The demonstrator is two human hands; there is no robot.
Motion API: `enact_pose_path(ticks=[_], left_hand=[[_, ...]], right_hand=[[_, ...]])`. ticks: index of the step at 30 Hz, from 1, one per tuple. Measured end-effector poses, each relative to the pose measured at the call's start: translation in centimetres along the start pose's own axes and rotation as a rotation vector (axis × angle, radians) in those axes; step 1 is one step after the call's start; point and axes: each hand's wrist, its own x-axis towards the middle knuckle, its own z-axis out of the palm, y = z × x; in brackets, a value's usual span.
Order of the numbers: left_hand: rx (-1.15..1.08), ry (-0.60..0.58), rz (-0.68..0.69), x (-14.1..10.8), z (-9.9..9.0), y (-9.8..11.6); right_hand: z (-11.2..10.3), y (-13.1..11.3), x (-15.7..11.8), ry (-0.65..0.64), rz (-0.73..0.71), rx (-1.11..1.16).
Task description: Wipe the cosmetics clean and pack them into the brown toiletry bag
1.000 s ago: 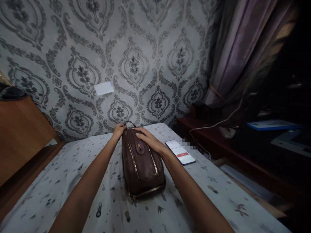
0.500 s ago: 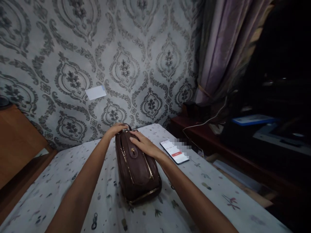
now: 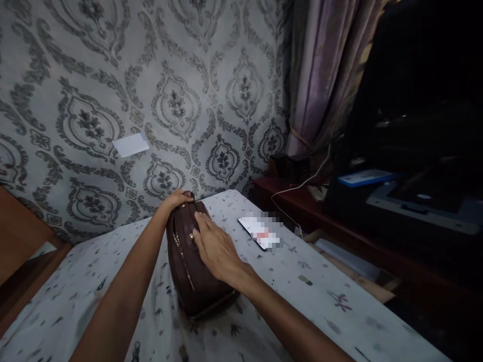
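A dark brown leather handbag [image 3: 181, 281] with gold zips and a gold clasp lies on the patterned white cloth. At its far end, beside the small loop handle, my left hand [image 3: 176, 199] is closed on the bag; its fingertips are partly hidden. My right hand [image 3: 219, 249] rests on the bag's upper face, fingers stretched out and lying flat near the clasp. It covers the right-hand zip. To the right of the bag lies a phone [image 3: 251, 229] with a lit, partly blurred screen.
Behind the bed stands a wall with grey damask paper, bearing a white card [image 3: 131, 145]. On the right, a dark red shelf [image 3: 264, 187] carries a white cable [image 3: 298, 181] and a blue-edged item [image 3: 364, 178]. A wooden panel [image 3: 22, 231] stands at left.
My right hand has slid nearer along the bag and now covers the right zip. My left hand stays at the far end. The view has shifted slightly to the right.
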Motion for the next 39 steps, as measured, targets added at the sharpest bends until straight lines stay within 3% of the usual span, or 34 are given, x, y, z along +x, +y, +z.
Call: enact_pose_path(ticks=[5,11,27,39], left_hand=[[-0.044,0.013,-0.073,-0.7,-0.2,0.3],[-0.199,0.049,-0.062,-1.4,-0.3,0.5],[-0.317,0.057,0.068,-4.1,-0.3,1.6],[-0.385,0.106,0.296,-6.6,0.2,2.6]], right_hand=[[0.0,0.0,-0.1,0.002,-0.009,-0.016],[0.7,0.6,0.2,0.03,-0.05,-0.02],[0.3,0.4,0.2,-0.015,-0.041,0.012],[0.7,0.4,0.3,0.042,-0.062,-0.019]])
